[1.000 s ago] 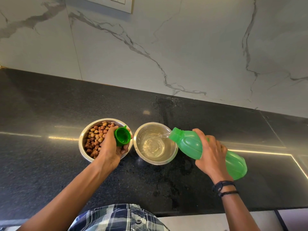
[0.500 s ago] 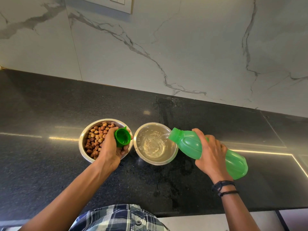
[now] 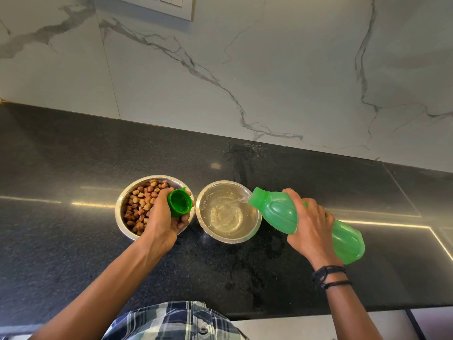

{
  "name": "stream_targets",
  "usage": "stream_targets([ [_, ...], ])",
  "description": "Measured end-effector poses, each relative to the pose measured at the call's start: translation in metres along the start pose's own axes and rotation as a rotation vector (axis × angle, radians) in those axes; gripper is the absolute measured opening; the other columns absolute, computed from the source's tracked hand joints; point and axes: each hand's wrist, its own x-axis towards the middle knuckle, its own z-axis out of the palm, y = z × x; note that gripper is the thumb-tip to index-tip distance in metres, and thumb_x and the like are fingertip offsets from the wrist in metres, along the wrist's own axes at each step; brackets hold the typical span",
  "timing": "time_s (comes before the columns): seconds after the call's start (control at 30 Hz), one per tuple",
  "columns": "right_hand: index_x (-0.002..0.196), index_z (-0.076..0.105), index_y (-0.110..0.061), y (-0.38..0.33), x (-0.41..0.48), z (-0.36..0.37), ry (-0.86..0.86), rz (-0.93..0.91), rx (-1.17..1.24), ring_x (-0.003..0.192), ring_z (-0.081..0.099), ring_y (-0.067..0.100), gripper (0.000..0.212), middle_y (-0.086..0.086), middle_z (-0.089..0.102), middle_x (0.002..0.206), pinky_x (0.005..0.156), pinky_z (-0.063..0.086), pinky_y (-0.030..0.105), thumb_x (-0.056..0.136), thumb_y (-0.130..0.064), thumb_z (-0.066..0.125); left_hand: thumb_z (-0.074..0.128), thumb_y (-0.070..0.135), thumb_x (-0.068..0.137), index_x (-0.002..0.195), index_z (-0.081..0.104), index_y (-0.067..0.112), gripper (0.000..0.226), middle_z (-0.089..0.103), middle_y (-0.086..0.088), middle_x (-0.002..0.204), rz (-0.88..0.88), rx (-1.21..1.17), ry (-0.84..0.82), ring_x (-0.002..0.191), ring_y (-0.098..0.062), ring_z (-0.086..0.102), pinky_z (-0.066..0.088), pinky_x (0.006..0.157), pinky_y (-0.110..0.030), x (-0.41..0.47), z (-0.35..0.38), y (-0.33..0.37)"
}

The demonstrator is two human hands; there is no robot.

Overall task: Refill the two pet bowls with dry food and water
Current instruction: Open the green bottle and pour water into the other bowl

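Two steel bowls stand side by side on the black counter. The left bowl [image 3: 123, 204] holds brown dry food [image 3: 139, 204]. The right bowl [image 3: 253, 228] holds clear water. My right hand [image 3: 310, 227] grips a green plastic bottle [image 3: 277, 212], tilted with its mouth over the right bowl's rim, and a thin stream of water runs from it into the bowl. My left hand [image 3: 163, 220] hovers over the left bowl's right side and holds the green bottle cap [image 3: 179, 203], open side up.
The black granite counter [image 3: 73, 241] runs wide to both sides, with wet patches in front of the bowls. A white marble wall [image 3: 269, 69] stands behind, with a switch plate [image 3: 169, 3] at the top. My checked shirt [image 3: 171, 320] shows at the counter's front edge.
Water keeps running from the tilted bottle into the right bowl, and the surface ripples. Both hands stay almost where they were.
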Motion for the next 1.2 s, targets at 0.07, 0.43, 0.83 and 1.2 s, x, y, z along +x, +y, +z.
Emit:
stream_targets([
  [0.07, 0.147, 0.022, -0.041, 0.0006, 0.0, -0.0007, 0.001, 0.003, -0.007, 0.112, 0.052, 0.028, 0.106, 0.004, 0.049, 0.121, 0.099, 0.039, 0.051, 0.064, -0.007, 0.079, 0.048, 0.031, 0.095, 0.089, 0.062, 0.016, 0.022, 0.068, -0.006, 0.069, -0.005, 0.008, -0.005, 0.055, -0.017, 0.05, 0.038, 0.059, -0.028, 0.0006, 0.0002, -0.0004],
  [0.43, 0.146, 0.023, -0.041, 0.0034, 0.0014, -0.0022, 0.007, 0.012, 0.009, 0.11, 0.053, 0.029, 0.107, 0.005, 0.049, 0.12, 0.098, 0.039, 0.051, 0.062, -0.007, 0.08, 0.044, 0.034, 0.096, 0.096, 0.062, 0.014, 0.028, 0.067, -0.009, 0.079, -0.008, 0.037, -0.054, 0.052, -0.014, 0.048, 0.037, 0.056, -0.028, 0.0072, -0.0017, -0.0038],
  [0.83, 0.148, 0.023, -0.04, 0.0028, 0.0002, -0.0012, -0.003, 0.011, -0.007, 0.112, 0.052, 0.029, 0.105, 0.005, 0.049, 0.122, 0.098, 0.038, 0.05, 0.064, -0.008, 0.078, 0.044, 0.032, 0.096, 0.082, 0.062, 0.016, 0.028, 0.068, -0.005, 0.066, -0.002, 0.034, -0.038, 0.052, -0.015, 0.047, 0.037, 0.059, -0.028, -0.0002, 0.0041, -0.0019],
  [1.2, 0.148, 0.023, -0.04, 0.0028, 0.001, -0.0016, -0.007, 0.005, 0.003, 0.113, 0.051, 0.029, 0.105, 0.005, 0.048, 0.123, 0.1, 0.037, 0.05, 0.065, -0.008, 0.078, 0.043, 0.033, 0.097, 0.087, 0.061, 0.016, 0.027, 0.067, -0.006, 0.07, 0.002, 0.055, -0.038, 0.052, -0.014, 0.047, 0.037, 0.055, -0.026, 0.0013, 0.005, -0.0028],
])
